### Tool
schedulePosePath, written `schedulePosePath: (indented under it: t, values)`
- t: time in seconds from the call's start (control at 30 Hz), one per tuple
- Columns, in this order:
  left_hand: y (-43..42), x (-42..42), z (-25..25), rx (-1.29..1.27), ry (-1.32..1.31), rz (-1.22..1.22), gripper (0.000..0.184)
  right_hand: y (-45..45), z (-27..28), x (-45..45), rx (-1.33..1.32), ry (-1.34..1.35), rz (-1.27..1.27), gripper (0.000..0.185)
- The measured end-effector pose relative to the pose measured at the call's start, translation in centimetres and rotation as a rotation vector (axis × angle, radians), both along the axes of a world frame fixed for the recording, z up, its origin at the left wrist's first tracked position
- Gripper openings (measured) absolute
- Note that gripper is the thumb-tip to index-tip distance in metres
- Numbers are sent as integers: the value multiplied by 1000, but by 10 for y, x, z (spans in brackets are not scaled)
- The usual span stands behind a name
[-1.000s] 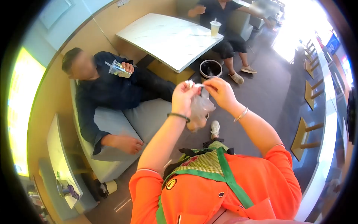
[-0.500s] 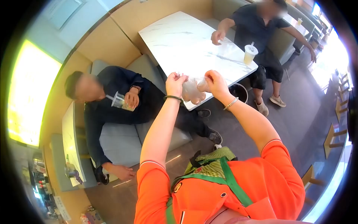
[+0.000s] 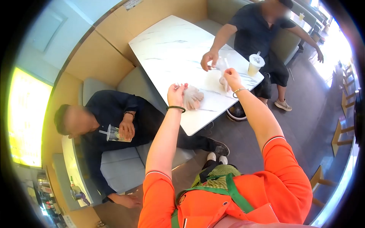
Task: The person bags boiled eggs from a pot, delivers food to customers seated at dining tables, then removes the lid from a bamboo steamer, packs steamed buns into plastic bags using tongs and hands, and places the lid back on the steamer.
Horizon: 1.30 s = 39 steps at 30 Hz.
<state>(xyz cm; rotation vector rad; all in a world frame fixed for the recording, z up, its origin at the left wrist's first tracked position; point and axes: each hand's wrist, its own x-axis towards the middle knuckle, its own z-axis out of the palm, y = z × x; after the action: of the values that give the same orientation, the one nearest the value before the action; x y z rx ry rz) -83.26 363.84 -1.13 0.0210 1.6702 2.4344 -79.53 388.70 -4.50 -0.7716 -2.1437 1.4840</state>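
My left hand (image 3: 175, 95) pinches a crumpled, translucent disposable glove (image 3: 193, 98), whose finger-like ends hang over the near part of the white marbled table (image 3: 167, 49). My right hand (image 3: 232, 79) is closed on a second translucent glove (image 3: 223, 80), held out farther across the table. Just beyond it, the hand (image 3: 209, 60) of the person across the table reaches in close to the glove's upper part. Whether that hand touches the glove is hard to tell. A lidded cup with a straw (image 3: 255, 65) stands on the table's right side, beyond my right wrist.
To the left, a seated person in dark clothes (image 3: 114, 102) holds a clear drink cup (image 3: 114, 133) on a grey bench (image 3: 121, 167). Another person (image 3: 254, 30) sits across the table. A round bin (image 3: 236, 113) stands below the table edge. Stools (image 3: 323, 178) line the right side.
My hands have moved apart, and the gloves, bunched together before, are now separate, one in each hand. The hand of the person across has come forward toward my right hand.
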Motion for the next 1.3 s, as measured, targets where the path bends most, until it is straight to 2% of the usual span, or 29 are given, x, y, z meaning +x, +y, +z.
schedulePosePath:
  t: [0.03,0.07,0.1,0.17,0.2,0.27,0.33,0.4,0.43,0.5,0.53,0.6,0.63,0.7,0.73,0.8,0.83,0.9,0.97,1.03,1.07,1.1,1.13,1.2,1.27,1.3]
  values:
    - [-3,-3,-5,-5,-10,4,12,5,-1,-4,-96,-64,57,26]
    - [-6,-4,-10,-187,63,15,11,3,-6,-6,-100,-76,59,26]
    - [-9,-4,-13,-366,132,24,11,-1,-8,-7,31,5,-19,33]
    - [-18,1,-14,-411,122,75,11,-9,-10,-5,295,106,-197,48]
    - [-22,7,-13,-458,122,121,11,-20,-5,3,300,92,-197,48]
    - [-30,17,-16,-431,96,151,10,-46,8,21,393,179,-73,47]
    - [-41,26,-22,-615,190,160,10,-81,3,39,330,254,145,47]
    - [-41,41,-8,-567,183,132,9,-118,23,49,34,38,477,48]
    - [-39,46,-4,-532,208,108,8,-129,21,40,37,41,472,48]
    - [-41,49,-11,-475,236,16,7,-150,6,28,304,70,467,35]
    - [-42,51,-7,-481,245,9,7,-147,-4,18,299,76,458,35]
    - [-52,53,2,-295,32,-10,8,-140,-16,-11,405,54,493,21]
    - [-58,49,0,-179,-83,-19,9,-139,-15,-17,381,-18,349,14]
    - [-70,43,-5,-38,-218,-61,8,-119,-14,-24,77,-99,381,15]
    - [-72,42,-8,41,-266,-79,7,-111,-17,-28,87,-106,385,15]
    - [-72,42,-13,107,-257,-63,8,-98,-22,-37,-259,-105,291,19]
    - [-72,43,-14,151,-242,-48,8,-96,-24,-41,-250,-110,291,19]
    - [-79,45,-11,156,-203,-56,9,-91,-25,-51,-515,20,154,22]
    - [-83,51,-10,146,-156,-81,15,-78,-33,-55,-56,51,268,26]
    - [-77,59,2,181,-102,-168,11,-66,-29,-53,1224,-409,414,22]
    - [-77,65,3,157,-79,-169,9,-65,-27,-45,740,-366,432,21]
    - [-75,68,2,137,-59,-204,7,-65,-26,-37,94,-185,357,19]
    - [-70,74,6,184,-61,-217,5,-65,-25,-27,-338,-39,200,18]
    - [-59,85,17,181,-82,-223,5,-63,-25,-11,-325,-14,166,22]
    - [-52,98,36,151,-95,-241,4,-74,8,29,-88,-6,-13,44]
    - [-46,106,43,146,-100,-265,4,-74,7,45,8,-13,133,50]
